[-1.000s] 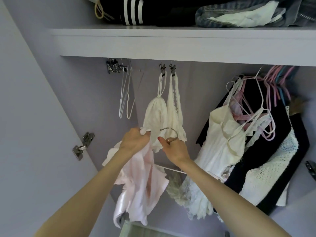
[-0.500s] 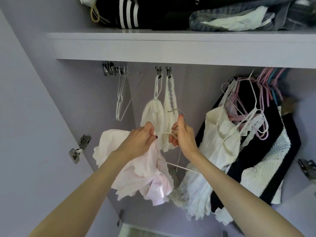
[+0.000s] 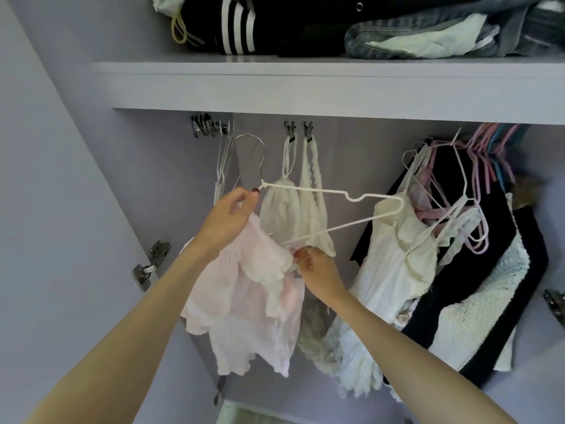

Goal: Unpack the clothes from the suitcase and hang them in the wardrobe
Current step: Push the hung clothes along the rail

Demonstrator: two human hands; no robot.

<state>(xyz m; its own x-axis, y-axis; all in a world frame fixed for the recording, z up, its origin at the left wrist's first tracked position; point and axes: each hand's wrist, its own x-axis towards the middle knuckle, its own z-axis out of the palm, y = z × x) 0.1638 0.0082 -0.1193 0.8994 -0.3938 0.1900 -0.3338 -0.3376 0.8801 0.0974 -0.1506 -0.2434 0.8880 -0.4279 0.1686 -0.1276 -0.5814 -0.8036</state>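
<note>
Threading this pink top onto a white hanger, not on yet. My left hand pinches the hanger neck plus fabric; my right hand pinches the hem by the lower bar. Several pieces already hang on the rail; suitcase isn't visible, so what's left is anyone's guess.

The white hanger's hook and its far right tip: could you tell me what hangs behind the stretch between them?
In the head view, behind the hanger, two cream tops hang from clips.
</note>
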